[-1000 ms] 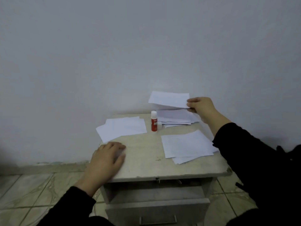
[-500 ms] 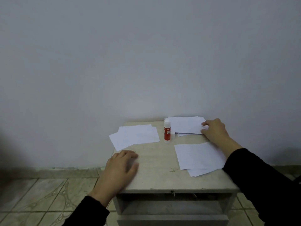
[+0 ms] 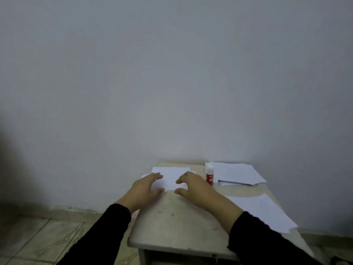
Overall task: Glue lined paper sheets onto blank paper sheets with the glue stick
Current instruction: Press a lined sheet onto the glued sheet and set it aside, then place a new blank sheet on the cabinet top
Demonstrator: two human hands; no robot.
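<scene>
Both hands, moved since earlier to the paper pile (image 3: 170, 175) left of the glue stick (image 3: 209, 174): left hand (image 3: 146, 190), right hand (image 3: 193, 188), fingers relaxed, flanking its near edge.

Paper stack (image 3: 170, 175) far-left on tabletop (image 3: 177, 222), glue stick (image 3: 209, 175) right of it. Second stack (image 3: 236, 173) behind-right. Third stack (image 3: 265, 213) near-right.

Both arms reach forward in black sleeves, hands side by side and close together. The left hand (image 3: 145, 190) lies palm down, fingers stretched and lightly spread, thumb out toward the right. The right hand (image 3: 193, 188) mirrors it, palm down, fingers loosely bent, thumb pointing left. Neither hand grips anything.
</scene>
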